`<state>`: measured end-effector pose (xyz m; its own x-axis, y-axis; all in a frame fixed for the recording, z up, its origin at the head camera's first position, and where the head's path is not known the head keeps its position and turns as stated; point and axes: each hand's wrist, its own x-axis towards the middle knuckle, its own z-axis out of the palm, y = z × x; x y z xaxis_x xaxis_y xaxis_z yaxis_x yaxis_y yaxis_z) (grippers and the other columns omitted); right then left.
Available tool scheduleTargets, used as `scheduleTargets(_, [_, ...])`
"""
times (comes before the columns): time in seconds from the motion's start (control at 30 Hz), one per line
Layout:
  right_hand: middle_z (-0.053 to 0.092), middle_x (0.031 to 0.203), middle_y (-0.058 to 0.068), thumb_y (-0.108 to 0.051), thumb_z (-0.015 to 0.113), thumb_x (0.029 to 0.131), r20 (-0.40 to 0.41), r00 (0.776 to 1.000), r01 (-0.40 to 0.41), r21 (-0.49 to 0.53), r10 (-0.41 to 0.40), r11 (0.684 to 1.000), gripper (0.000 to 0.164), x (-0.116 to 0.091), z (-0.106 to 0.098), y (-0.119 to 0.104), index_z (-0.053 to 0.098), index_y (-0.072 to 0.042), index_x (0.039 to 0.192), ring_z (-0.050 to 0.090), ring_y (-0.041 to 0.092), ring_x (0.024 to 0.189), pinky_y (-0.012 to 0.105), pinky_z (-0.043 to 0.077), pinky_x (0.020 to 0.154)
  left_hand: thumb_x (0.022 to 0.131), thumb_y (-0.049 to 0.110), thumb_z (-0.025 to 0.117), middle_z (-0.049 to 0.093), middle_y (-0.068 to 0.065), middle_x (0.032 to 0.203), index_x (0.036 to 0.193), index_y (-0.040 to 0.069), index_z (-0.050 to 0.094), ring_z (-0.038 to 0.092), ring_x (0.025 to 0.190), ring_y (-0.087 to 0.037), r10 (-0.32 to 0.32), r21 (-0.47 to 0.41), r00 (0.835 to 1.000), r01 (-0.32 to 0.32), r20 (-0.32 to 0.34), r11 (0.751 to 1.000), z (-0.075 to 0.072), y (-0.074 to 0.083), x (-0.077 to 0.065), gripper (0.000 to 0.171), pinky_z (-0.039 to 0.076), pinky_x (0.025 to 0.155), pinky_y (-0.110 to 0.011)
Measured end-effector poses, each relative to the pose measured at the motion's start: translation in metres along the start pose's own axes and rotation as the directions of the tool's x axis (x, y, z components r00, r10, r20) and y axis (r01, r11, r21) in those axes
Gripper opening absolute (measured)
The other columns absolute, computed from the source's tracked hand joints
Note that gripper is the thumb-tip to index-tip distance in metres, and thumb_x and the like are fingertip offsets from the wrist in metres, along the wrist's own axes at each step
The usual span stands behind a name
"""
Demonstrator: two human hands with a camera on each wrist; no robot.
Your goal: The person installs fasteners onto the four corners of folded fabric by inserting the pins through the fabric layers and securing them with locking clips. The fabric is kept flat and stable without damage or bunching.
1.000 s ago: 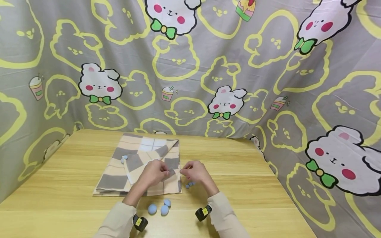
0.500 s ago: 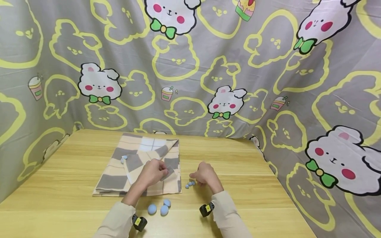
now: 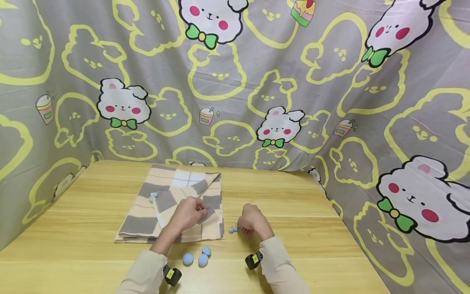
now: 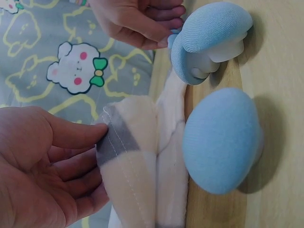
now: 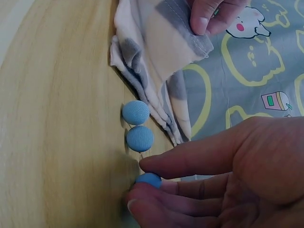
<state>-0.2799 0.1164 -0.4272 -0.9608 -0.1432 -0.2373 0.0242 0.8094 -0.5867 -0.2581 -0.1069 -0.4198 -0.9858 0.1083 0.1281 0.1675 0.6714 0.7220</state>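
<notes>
Currently pinching a raised corner of the plaid blanket (image 3: 176,192) in the left hand (image 3: 189,214), and 1 blue-headed pin (image 5: 149,179) between thumb and fingers of the right hand (image 3: 253,218), just beside 2 more pins (image 5: 139,138) on the table (image 3: 293,220); could prick a fingertip or topple the others through a careless grip; cannot make out the held pin's shaft behind the fingers

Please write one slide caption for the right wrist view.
Right hand pinches a blue button beside two more; left hand holds a checked cloth by its corner.

Curtained-off booth (image 3: 371,122), cartoon-print drapes (image 3: 235,81), wood-grain table (image 3: 293,204)
</notes>
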Motion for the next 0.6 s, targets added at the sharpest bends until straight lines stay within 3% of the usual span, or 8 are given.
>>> scheduleTargets(0.13, [0.065, 0.055, 0.012, 0.008, 0.061, 0.081, -0.015, 1.000, 0.006, -0.031, -0.007, 0.999, 0.011, -0.0001, -0.0010, -0.0011, 0.060, 0.003, 0.072, 0.064, 0.021, 0.046, 0.030, 0.054, 0.046, 0.087, 0.003, 0.074, 0.067, -0.002, 0.070, 0.080, 0.006, 0.073, 0.059, 0.062, -0.014, 0.007, 0.002, 1.000, -0.007, -0.004, 1.000, 0.0005, -0.0004, 0.0001, 0.008, 0.047, 0.057, -0.027])
scheduleTargets(0.37, [0.059, 0.055, 0.005, 0.009, 0.059, 0.073, -0.082, 0.992, 0.087, -0.097, -0.095, 0.992, 0.012, -0.0011, -0.0033, -0.0020, 0.061, -0.003, 0.070, 0.056, 0.017, 0.051, 0.026, 0.044, 0.050, 0.087, 0.004, 0.074, 0.067, -0.002, 0.070, 0.079, 0.006, 0.072, 0.059, 0.062, -0.014, 0.010, -0.003, 1.000, -0.010, -0.010, 1.000, 0.0010, -0.0005, 0.0003, 0.008, 0.047, 0.057, -0.027])
scheduleTargets(0.5, [0.058, 0.054, 0.005, 0.008, 0.058, 0.078, -0.099, 0.987, 0.123, -0.026, -0.125, 0.992, 0.015, 0.0001, -0.0036, -0.0014, 0.059, -0.005, 0.070, 0.055, 0.016, 0.049, 0.026, 0.042, 0.049, 0.087, 0.004, 0.074, 0.067, -0.002, 0.069, 0.079, 0.006, 0.072, 0.059, 0.061, -0.014, 0.012, -0.005, 1.000, -0.012, -0.012, 1.000, 0.0012, -0.0004, 0.0006, 0.009, 0.046, 0.056, -0.027])
scheduleTargets(0.6, [0.061, 0.059, 0.006, 0.005, 0.060, 0.084, -0.091, 0.985, 0.156, 0.068, -0.150, 0.985, 0.013, 0.0012, -0.0040, -0.0018, 0.063, -0.003, 0.075, 0.061, 0.016, 0.052, 0.026, 0.048, 0.049, 0.087, 0.004, 0.074, 0.066, -0.002, 0.068, 0.079, 0.006, 0.072, 0.058, 0.060, -0.014, 0.012, -0.006, 1.000, -0.012, -0.013, 1.000, 0.0012, -0.0001, 0.0008, 0.009, 0.046, 0.056, -0.027])
